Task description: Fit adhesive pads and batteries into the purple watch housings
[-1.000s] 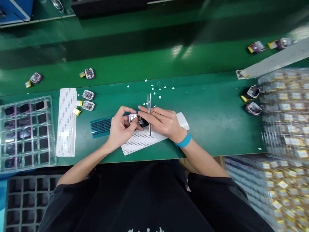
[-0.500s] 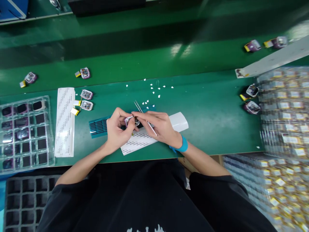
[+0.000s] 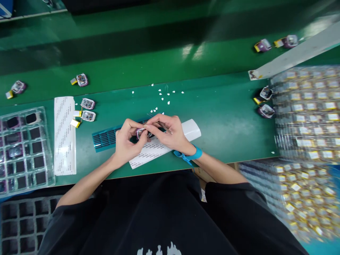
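In the head view, the left hand's fingers close around a small watch case above the bench; the right hand's fingers pinch at its edge, holding tweezers and partly hiding it. A printed white sheet lies beneath.

Open benchtop beside stacked trays

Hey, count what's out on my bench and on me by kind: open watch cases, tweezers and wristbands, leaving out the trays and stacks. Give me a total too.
Loose cases on the bench: 8
Held case, left hand: 1
Tweezers: 1
Wristband: 1
Total: 11
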The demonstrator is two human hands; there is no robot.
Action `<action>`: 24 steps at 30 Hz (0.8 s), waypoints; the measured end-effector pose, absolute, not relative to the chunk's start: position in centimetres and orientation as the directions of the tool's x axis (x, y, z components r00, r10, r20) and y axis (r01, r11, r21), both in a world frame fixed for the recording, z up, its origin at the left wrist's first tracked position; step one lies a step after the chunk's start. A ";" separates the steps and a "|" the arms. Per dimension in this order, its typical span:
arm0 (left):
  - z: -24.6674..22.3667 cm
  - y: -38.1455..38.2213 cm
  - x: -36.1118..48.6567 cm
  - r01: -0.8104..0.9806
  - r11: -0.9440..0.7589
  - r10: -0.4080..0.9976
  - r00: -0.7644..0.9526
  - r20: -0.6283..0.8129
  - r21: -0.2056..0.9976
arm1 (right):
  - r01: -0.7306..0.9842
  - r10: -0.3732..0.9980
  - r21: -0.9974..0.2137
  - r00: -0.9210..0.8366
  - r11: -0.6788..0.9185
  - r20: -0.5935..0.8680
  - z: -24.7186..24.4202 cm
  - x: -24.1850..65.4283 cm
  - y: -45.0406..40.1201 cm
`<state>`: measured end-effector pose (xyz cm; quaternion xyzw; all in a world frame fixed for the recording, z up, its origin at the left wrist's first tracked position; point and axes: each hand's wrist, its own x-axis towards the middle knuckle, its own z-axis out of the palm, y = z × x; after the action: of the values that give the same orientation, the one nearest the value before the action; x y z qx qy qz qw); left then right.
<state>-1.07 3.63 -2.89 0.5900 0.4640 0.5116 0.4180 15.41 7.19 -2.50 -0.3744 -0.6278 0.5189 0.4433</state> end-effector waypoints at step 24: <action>-3.0 0.3 -3.7 0.424 -0.644 0.669 0.716 0.199 0.636 | 0.295 0.995 -0.955 -0.076 -0.044 -0.070 -3.9 22.7 0.1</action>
<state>-3.66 0.27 -3.04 0.8812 0.3102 0.2137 0.2858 22.69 0.15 -3.88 -0.5609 -0.5747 0.4557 0.3841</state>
